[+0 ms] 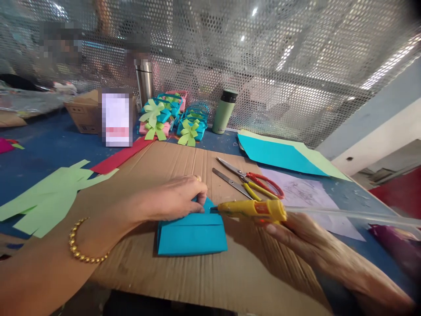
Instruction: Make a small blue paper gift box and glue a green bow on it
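Note:
A folded blue paper box [194, 237] lies on the brown cardboard sheet [148, 272] in front of me. My left hand [180, 195], fingers bent and pinched, holds the raised blue flap at the back of the box. From the right, my right hand [289, 230] grips a yellow glue gun [253, 210]. The gun's dark nozzle meets or nearly meets the blue flap close to my left fingertips; exact contact cannot be made out. A clear glue stick [342, 213] runs out of the gun's rear toward the right.
Beyond the box lie red-handled scissors [263, 180] and yellow-handled scissors [237, 184]. Blue sheets [283, 153] rest at the back right, light green cut paper [55, 193] at left. Small paper baskets [190, 127] and a green bottle [225, 112] stand before a perforated metal screen [279, 66].

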Action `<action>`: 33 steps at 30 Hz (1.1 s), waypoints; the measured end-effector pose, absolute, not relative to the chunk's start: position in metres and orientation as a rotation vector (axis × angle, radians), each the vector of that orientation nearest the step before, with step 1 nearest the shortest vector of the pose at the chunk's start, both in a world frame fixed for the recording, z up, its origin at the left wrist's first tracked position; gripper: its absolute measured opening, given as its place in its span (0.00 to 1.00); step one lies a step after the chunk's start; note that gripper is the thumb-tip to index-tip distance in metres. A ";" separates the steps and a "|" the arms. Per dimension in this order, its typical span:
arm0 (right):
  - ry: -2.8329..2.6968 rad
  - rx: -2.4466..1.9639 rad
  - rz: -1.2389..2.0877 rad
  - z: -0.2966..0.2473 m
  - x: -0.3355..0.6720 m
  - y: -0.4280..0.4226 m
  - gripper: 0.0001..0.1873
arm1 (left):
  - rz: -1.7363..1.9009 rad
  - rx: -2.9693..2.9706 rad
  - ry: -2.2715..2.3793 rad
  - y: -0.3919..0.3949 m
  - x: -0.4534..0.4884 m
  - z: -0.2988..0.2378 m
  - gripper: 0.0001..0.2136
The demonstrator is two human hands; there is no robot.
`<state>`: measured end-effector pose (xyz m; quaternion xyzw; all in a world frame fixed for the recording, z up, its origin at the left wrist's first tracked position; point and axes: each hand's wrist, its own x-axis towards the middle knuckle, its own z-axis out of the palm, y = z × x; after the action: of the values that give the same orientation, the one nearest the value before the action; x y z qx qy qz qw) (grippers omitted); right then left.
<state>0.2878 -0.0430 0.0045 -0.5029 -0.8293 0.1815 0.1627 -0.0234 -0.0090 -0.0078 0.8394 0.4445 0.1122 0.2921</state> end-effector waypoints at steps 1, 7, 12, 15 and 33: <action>-2.367 -1.448 0.522 0.004 0.290 -0.043 0.27 | 0.303 2.235 1.178 -0.008 -0.024 -0.009 0.01; -2.262 -1.448 0.531 0.016 0.320 -0.050 0.25 | 0.323 2.218 1.158 -0.007 -0.026 -0.012 0.01; -1.976 -1.628 0.375 0.036 0.354 -0.057 0.31 | 0.318 2.222 1.157 -0.008 -0.025 -0.012 0.03; -1.881 -1.630 0.152 0.040 0.375 -0.057 0.29 | 0.325 2.246 1.152 -0.005 -0.026 -0.019 0.05; -2.330 -2.019 -0.366 0.002 0.416 -0.011 0.21 | 0.255 2.276 1.182 -0.006 -0.020 -0.012 0.06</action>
<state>0.4159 -0.0114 0.0016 -0.6503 -0.7502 -0.1179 0.0185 -0.0202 -0.0055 -0.0120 0.8482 0.4406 0.0951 0.2783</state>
